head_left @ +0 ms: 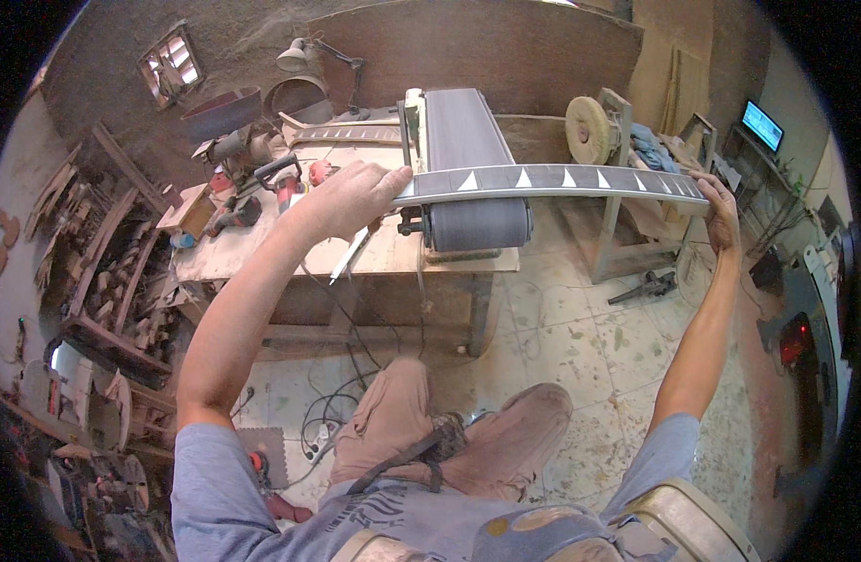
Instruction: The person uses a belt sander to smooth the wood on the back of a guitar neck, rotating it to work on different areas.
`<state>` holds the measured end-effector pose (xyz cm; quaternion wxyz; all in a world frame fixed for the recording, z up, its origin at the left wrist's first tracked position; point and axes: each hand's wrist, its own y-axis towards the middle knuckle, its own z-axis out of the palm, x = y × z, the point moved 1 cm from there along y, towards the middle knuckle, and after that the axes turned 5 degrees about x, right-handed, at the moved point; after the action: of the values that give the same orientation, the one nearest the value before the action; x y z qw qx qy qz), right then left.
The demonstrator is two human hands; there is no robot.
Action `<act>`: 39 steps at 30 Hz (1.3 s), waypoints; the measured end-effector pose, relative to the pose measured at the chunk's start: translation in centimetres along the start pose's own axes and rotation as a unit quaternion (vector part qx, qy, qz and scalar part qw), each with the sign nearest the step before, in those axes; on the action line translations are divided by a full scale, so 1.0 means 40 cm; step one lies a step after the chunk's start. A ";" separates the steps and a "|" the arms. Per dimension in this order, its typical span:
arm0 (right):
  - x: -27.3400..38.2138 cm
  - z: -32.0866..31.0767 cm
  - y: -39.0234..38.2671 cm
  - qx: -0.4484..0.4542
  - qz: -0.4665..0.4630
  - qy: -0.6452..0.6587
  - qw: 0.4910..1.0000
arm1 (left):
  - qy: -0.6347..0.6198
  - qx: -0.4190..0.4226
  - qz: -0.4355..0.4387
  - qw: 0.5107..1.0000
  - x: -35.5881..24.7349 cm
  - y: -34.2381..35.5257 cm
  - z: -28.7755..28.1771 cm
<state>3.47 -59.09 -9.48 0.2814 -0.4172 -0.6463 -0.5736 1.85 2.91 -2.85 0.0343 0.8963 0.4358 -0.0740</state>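
A seated person's knees (393, 403) show below, in brown trousers. Beyond them both bare arms reach forward, holding a long guitar neck (548, 180), dark-faced with white triangles, level from side to side. The left hand (356, 201) is closed on its left end, back of the hand uppermost, most fingertips hidden; the right hand (721, 214) is curled around the other end, open only as wide as the neck's edge. The neck crosses above the front roller of a belt sander (468, 131) at the worktop's (262, 248) right end; whether they touch, I cannot tell. A drill (232, 215) lies near the worktop's left edge. Toward its far edge are a second neck (346, 134) and a desk lamp (293, 58).
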 end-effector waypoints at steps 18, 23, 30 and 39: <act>0.647 0.260 -0.051 -0.304 -0.134 0.339 0.880 | -0.821 0.182 0.094 0.533 -0.012 -0.262 0.287; 0.509 0.590 -0.241 -0.119 -0.219 -0.404 0.880 | -0.881 0.212 0.275 0.323 -0.259 -0.148 0.404; 0.545 0.835 -0.284 0.139 -0.089 0.224 0.960 | -0.570 -0.176 0.249 0.763 -0.201 -0.119 0.245; 0.545 0.821 -0.209 0.300 0.023 -0.003 0.954 | 0.427 -0.390 0.168 0.799 -0.186 -0.160 -0.270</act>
<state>-10.72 -22.26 -1.40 0.4051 -0.3302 -0.7795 -0.3454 -6.61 2.45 9.05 0.2034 0.8071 0.2410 0.4991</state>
